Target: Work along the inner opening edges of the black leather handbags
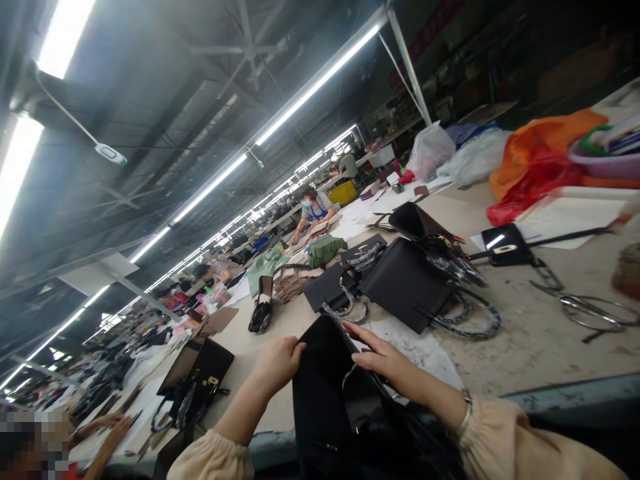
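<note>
A black handbag [320, 393] stands in front of me at the table edge, its top tilted and gaping. My left hand [280, 360] is closed on the left side of its top edge, thumb pressed against the rim. My right hand [383, 357] lies along the right side of the opening, fingers stretched out and slightly apart, touching the edge. The lower part of the bag is dark and partly out of frame. Just beyond lie larger black handbags [405, 280] with wrapped handles.
Scissors [590, 310] and a small black flap bag [505, 244] lie on the table at right. Another black bag [200, 370] stands at left. Orange and red plastic bags [540, 160] are at the back right. A co-worker [315, 207] sits across; another person's hands [107, 427] show lower left.
</note>
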`<action>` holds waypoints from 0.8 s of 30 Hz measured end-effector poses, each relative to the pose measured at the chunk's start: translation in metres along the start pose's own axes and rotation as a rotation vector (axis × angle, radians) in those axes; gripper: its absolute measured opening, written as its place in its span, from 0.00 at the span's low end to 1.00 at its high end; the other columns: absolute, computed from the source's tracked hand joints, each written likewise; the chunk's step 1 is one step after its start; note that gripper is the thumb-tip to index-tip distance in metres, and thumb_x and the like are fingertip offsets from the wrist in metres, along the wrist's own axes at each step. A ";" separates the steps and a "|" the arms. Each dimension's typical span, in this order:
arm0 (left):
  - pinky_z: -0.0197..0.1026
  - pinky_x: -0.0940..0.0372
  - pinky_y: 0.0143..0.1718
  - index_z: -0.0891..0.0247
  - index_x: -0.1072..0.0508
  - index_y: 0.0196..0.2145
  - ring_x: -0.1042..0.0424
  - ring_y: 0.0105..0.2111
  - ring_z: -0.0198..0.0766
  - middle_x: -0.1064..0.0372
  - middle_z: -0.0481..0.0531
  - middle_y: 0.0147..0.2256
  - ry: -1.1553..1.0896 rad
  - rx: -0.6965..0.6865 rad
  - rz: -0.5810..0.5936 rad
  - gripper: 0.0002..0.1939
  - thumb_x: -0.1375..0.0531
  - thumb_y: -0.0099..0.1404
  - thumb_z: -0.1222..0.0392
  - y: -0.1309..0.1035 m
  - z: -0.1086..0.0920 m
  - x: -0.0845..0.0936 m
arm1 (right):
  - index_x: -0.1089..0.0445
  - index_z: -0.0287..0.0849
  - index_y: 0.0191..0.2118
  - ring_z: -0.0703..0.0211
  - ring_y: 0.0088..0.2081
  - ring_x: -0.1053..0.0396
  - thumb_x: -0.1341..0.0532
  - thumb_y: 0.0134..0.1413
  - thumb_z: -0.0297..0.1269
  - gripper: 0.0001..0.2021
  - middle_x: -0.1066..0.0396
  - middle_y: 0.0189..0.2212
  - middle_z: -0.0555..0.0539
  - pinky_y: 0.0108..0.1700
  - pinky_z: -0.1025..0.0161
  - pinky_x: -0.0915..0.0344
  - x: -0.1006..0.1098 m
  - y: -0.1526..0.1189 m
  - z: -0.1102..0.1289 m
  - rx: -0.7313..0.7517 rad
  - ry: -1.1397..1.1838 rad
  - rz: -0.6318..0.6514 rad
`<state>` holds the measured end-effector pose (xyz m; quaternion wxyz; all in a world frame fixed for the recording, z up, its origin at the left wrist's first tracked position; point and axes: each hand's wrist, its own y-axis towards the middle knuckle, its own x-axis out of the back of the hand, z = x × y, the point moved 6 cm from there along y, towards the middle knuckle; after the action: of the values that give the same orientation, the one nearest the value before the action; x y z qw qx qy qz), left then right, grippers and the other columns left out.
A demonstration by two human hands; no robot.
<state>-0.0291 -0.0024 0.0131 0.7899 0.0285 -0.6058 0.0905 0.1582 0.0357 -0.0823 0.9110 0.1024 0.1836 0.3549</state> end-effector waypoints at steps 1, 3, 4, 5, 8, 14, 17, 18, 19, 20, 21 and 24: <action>0.38 0.45 0.29 0.63 0.26 0.28 0.28 0.30 0.42 0.26 0.56 0.28 0.002 -0.006 0.010 0.19 0.52 0.66 0.54 0.000 -0.001 0.000 | 0.42 0.47 0.61 0.46 0.62 0.51 0.38 0.50 0.45 0.31 0.46 0.62 0.47 0.62 0.48 0.53 0.001 0.000 0.000 -0.002 0.007 -0.003; 0.38 0.44 0.29 0.63 0.26 0.28 0.28 0.31 0.42 0.26 0.56 0.29 0.010 -0.002 0.020 0.18 0.52 0.66 0.55 0.002 -0.001 0.000 | 0.42 0.47 0.61 0.46 0.62 0.50 0.38 0.50 0.46 0.32 0.46 0.62 0.46 0.62 0.48 0.53 0.002 0.001 0.001 -0.005 0.020 -0.004; 0.39 0.44 0.29 0.63 0.26 0.28 0.28 0.31 0.42 0.26 0.57 0.29 0.018 0.008 0.020 0.18 0.51 0.66 0.55 0.003 0.000 -0.001 | 0.43 0.46 0.61 0.46 0.62 0.50 0.38 0.50 0.46 0.32 0.46 0.62 0.46 0.62 0.49 0.54 0.002 0.001 0.001 -0.006 0.024 -0.003; 0.39 0.44 0.30 0.63 0.26 0.28 0.28 0.31 0.43 0.26 0.58 0.30 0.026 0.020 0.017 0.18 0.51 0.65 0.55 0.004 0.000 -0.002 | 0.43 0.46 0.61 0.46 0.62 0.50 0.39 0.50 0.46 0.32 0.46 0.62 0.46 0.62 0.49 0.54 0.002 0.002 0.001 -0.005 0.024 -0.003; 0.40 0.44 0.30 0.63 0.26 0.29 0.28 0.32 0.44 0.26 0.58 0.30 0.044 0.049 0.001 0.18 0.51 0.65 0.54 0.005 0.001 -0.004 | 0.43 0.46 0.61 0.48 0.62 0.51 0.39 0.51 0.45 0.31 0.46 0.62 0.46 0.63 0.49 0.55 0.002 0.003 0.000 0.005 0.005 -0.004; 0.40 0.42 0.32 0.63 0.26 0.29 0.28 0.33 0.44 0.26 0.58 0.30 0.031 0.068 -0.038 0.17 0.51 0.65 0.53 0.001 0.004 -0.007 | 0.43 0.47 0.61 0.49 0.62 0.50 0.39 0.52 0.45 0.31 0.46 0.62 0.47 0.63 0.49 0.54 -0.001 0.001 -0.001 0.008 0.005 0.016; 0.41 0.41 0.32 0.64 0.26 0.28 0.27 0.32 0.46 0.26 0.60 0.29 -0.017 0.068 -0.037 0.18 0.51 0.65 0.54 0.003 0.007 -0.005 | 0.43 0.47 0.61 0.49 0.63 0.51 0.39 0.52 0.47 0.31 0.46 0.62 0.46 0.63 0.49 0.55 -0.003 0.000 0.002 -0.003 -0.023 0.011; 0.41 0.40 0.31 0.64 0.26 0.28 0.27 0.32 0.46 0.26 0.60 0.29 -0.042 0.057 -0.033 0.18 0.50 0.65 0.53 0.005 0.007 -0.003 | 0.43 0.47 0.61 0.49 0.63 0.51 0.39 0.52 0.47 0.31 0.46 0.62 0.46 0.63 0.48 0.55 -0.003 -0.001 0.003 -0.001 -0.037 0.008; 0.41 0.40 0.31 0.64 0.25 0.28 0.27 0.31 0.46 0.26 0.60 0.28 -0.073 0.038 -0.031 0.18 0.50 0.65 0.52 0.008 0.006 0.000 | 0.43 0.47 0.61 0.48 0.63 0.51 0.39 0.52 0.47 0.31 0.46 0.62 0.46 0.63 0.48 0.55 -0.003 -0.001 0.004 0.001 -0.051 0.004; 0.41 0.39 0.31 0.64 0.25 0.29 0.26 0.31 0.46 0.25 0.59 0.29 -0.108 0.011 -0.032 0.18 0.49 0.64 0.50 0.012 0.003 0.003 | 0.42 0.47 0.61 0.48 0.63 0.51 0.39 0.52 0.47 0.31 0.46 0.62 0.45 0.63 0.47 0.55 -0.004 0.000 0.005 0.004 -0.063 -0.001; 0.40 0.38 0.32 0.63 0.24 0.32 0.26 0.32 0.45 0.25 0.59 0.31 -0.148 -0.023 -0.040 0.18 0.48 0.63 0.48 0.016 -0.001 0.006 | 0.42 0.46 0.61 0.48 0.63 0.51 0.39 0.52 0.47 0.31 0.47 0.62 0.45 0.63 0.47 0.55 -0.004 0.000 0.005 0.007 -0.074 -0.004; 0.38 0.36 0.38 0.61 0.28 0.47 0.26 0.37 0.41 0.25 0.56 0.41 -0.269 -0.138 -0.091 0.20 0.47 0.63 0.48 0.030 -0.018 0.016 | 0.42 0.47 0.61 0.48 0.63 0.51 0.39 0.52 0.47 0.30 0.47 0.63 0.46 0.63 0.47 0.55 -0.004 0.001 0.003 0.013 -0.079 -0.008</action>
<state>-0.0137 0.0318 0.0215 0.7050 0.0134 -0.7091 0.0080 0.1561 0.0337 -0.0779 0.9182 0.1213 0.1502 0.3459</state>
